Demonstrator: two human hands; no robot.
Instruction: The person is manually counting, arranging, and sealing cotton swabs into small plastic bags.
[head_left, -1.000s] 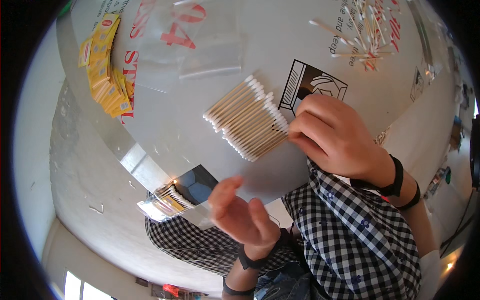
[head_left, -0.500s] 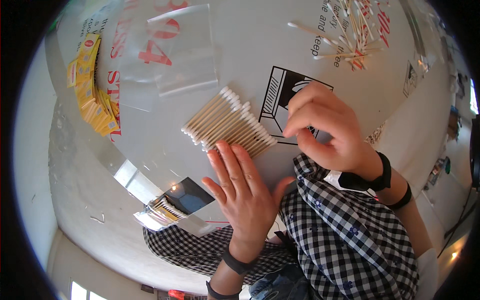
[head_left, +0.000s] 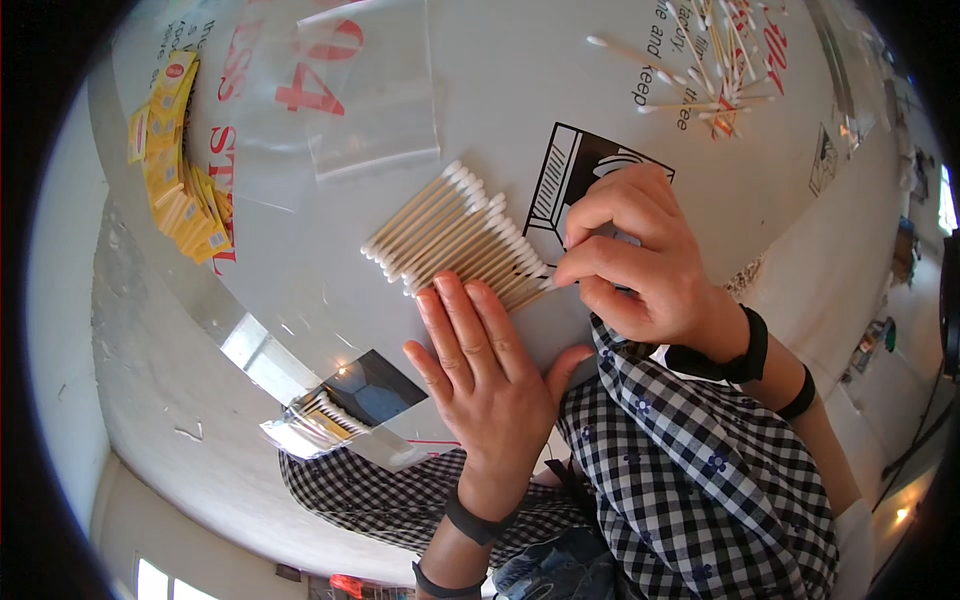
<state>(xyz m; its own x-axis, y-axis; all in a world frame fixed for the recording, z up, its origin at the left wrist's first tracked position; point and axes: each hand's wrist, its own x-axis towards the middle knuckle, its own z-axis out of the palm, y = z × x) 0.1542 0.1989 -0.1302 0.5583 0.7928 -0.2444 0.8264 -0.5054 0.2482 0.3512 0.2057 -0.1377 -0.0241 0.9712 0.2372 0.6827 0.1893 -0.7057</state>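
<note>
A slanted row of cotton swabs (head_left: 445, 225) lies side by side on the tabletop, white tips at both ends. Palm down, my left hand (head_left: 485, 375) is open, its outstretched fingertips resting on the near end of the row. My right hand (head_left: 640, 265) is closed, with curled fingers. One of its fingertips meets the white tips at the row's right end. Whether anything is pinched there is hidden. A clear bag (head_left: 370, 105) lies flat beyond the row.
Loose cotton swabs (head_left: 720, 75) are heaped at the far right. Yellow packets (head_left: 175, 170) overlap at the left. A clear packet of swabs (head_left: 325, 425) sits at the table's near left edge. Checkered cloth (head_left: 690, 450) covers my lap and right upper arm.
My right hand has moved slightly left and down, so a fingertip now reaches the swab tips. My left hand stays on the row. The whole view has shifted a little.
</note>
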